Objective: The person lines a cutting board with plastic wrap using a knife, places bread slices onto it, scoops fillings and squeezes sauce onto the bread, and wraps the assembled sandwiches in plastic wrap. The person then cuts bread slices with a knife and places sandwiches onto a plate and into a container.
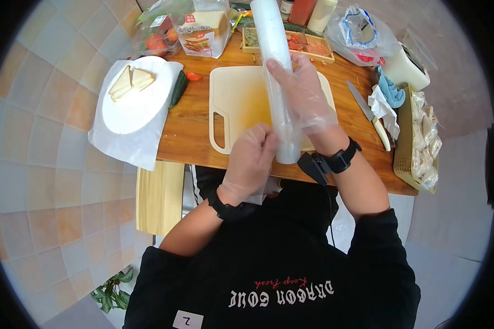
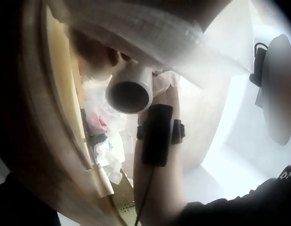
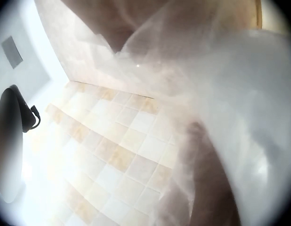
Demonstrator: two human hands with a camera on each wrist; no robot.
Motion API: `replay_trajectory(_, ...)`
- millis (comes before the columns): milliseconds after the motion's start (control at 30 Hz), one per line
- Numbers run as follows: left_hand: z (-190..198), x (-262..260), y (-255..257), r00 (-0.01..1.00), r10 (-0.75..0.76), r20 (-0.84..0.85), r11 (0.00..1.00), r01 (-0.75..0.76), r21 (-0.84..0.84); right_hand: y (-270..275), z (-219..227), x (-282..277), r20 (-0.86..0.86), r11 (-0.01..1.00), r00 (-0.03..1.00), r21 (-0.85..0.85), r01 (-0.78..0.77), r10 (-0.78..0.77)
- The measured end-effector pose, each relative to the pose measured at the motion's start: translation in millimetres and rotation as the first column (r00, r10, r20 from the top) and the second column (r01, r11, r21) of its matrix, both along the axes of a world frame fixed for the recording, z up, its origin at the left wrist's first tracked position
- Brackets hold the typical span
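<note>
A long roll of clear plastic film [image 1: 274, 71] is held upright and slightly tilted over the cutting board [image 1: 233, 82]. My right hand [image 1: 304, 98], in a clear plastic glove, grips the roll around its upper middle with the thumb across the front. Beside the roll's lower part is my gloved left hand [image 1: 251, 159], its fingers curled with the thumb against them; film seems to be pinched there. In the left wrist view the roll's hollow end [image 2: 129, 96] points at the camera. The right wrist view shows the roll [image 3: 249, 108] large and blurred, close to the glove.
At the left, a white plate [image 1: 129, 112] with cut sandwich pieces lies on paper, beside a cucumber [image 1: 178, 89]. Bagged bread [image 1: 204, 33] and a wooden tray [image 1: 318, 48] stand at the back. A knife [image 1: 368, 112] and a basket [image 1: 406, 159] of wrapped items are at the right.
</note>
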State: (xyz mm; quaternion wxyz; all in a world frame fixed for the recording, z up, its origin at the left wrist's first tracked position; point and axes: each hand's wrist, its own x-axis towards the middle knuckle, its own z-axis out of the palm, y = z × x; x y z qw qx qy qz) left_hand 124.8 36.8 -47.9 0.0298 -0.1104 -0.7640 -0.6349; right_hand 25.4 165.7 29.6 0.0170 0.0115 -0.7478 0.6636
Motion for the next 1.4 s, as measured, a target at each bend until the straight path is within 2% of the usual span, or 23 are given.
replay_trajectory(133,2,-4,-1,1.0,0.003,-0.024,0.999,-0.002,0.037,-1,-7,-2,-0.025,1.0,1.0,-0.013,0.017,-0.017)
replay_trajectory(200,8,-5,-5,0.981,0.004,-0.195,0.989,-0.033,-0.145,-1,-5,0,-0.024,1.0,1.0,-0.016,0.008,-0.009)
replay_trajectory(233,9,-5,-6,0.981,0.0,-0.196,0.989,-0.029,-0.146,-1,-4,1,-0.023,1.0,1.0,-0.02,0.001,-0.002)
replay_trajectory(300,8,-1,-7,0.999,0.035,-0.014,0.999,-0.035,-0.021,1,2,4,-0.015,1.0,1.0,0.003,0.004,-0.004)
replay_trajectory(367,-2,-3,-13,0.999,0.04,0.009,0.999,-0.04,-0.037,2,1,4,0.0,1.0,1.0,0.028,0.0,0.0)
replay_trajectory(433,-15,-2,-15,0.998,0.049,0.031,0.997,-0.048,-0.054,3,-3,0,0.087,1.0,0.996,0.019,-0.011,0.009)
replay_trajectory(500,-24,-2,-16,0.999,0.032,0.042,0.986,-0.038,0.16,9,-8,-3,0.135,0.997,0.988,-0.019,-0.07,0.072)
replay_trajectory(567,-21,1,-18,0.998,0.049,0.05,0.986,-0.057,0.155,9,-10,-3,0.175,0.99,0.975,-0.061,-0.128,0.137)
replay_trajectory(633,-20,5,-21,0.997,0.066,0.043,0.986,-0.072,0.15,5,-7,-2,0.257,0.996,0.963,-0.042,-0.072,0.081)
replay_trajectory(700,-23,7,-26,0.981,0.137,0.134,0.977,-0.157,0.145,3,-22,-10,0.253,0.997,0.964,-0.003,-0.083,0.081)
replay_trajectory(767,-28,10,-34,0.98,0.138,0.142,0.974,-0.161,0.161,-2,-36,-16,0.263,0.994,0.961,0.038,-0.1,0.087)
replay_trajectory(833,-26,11,-41,0.95,0.244,0.197,0.96,-0.265,0.089,-9,-46,-20,0.351,0.986,0.932,0.107,-0.131,0.086)
replay_trajectory(867,-22,13,-44,0.948,0.247,0.2,0.959,-0.269,0.088,-12,-52,-21,0.355,0.985,0.931,0.106,-0.135,0.089)
replay_trajectory(933,-11,14,-52,0.916,0.359,0.179,0.928,-0.33,-0.171,-19,-65,-26,0.353,0.984,0.925,0.054,-0.17,0.141)
replay_trajectory(967,-11,14,-56,0.916,0.36,0.178,0.928,-0.332,-0.172,-25,-76,-29,0.353,0.984,0.925,0.053,-0.172,0.142)
replay_trajectory(1033,-11,15,-61,0.886,0.463,0.0,0.833,-0.435,-0.341,-37,-95,-33,0.244,0.985,0.958,-0.123,-0.12,0.148)
replay_trajectory(1167,-17,12,-74,0.869,0.485,-0.1,0.771,-0.479,-0.419,-51,-95,-38,0.299,0.966,0.932,-0.216,-0.145,0.207)
replay_trajectory(1233,-16,11,-78,0.84,0.46,-0.287,0.693,-0.541,-0.476,-62,-86,-33,0.245,0.992,0.961,-0.017,-0.125,0.125)
replay_trajectory(1367,-21,11,-86,0.837,0.447,-0.316,0.62,-0.544,-0.565,-63,-82,-32,0.184,0.981,0.964,-0.028,-0.19,0.192)
replay_trajectory(1400,-21,11,-86,0.818,0.433,-0.379,0.57,-0.574,-0.587,-63,-91,-38,0.181,0.976,0.963,0.057,-0.211,0.197)
